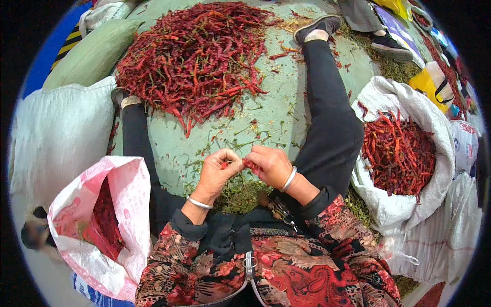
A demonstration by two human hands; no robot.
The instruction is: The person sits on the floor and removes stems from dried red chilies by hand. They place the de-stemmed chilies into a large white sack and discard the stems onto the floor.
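Between my bent knees, my left hand [221,169] and my right hand [267,164] meet at the fingertips. Red chili peppers [251,165] are held in the curled fingers of my right hand. A bit of red chili also shows inside the closed fingers of my left hand. Below both hands lies a heap of green chili stems [239,197], with more stems scattered on the pale green floor [168,153]. Beyond them spreads a large pile of red chili peppers [195,57]. At right stands an open white woven sack [437,172] of red chilies.
An open pink-and-white sack [136,195] with red chilies stands at left. Full sacks [65,134] lie behind it. Another person's shoe [391,47] is at upper right, near a yellow bag [431,82]. A plastic bucket [464,146] bearing writing stands at the far right.
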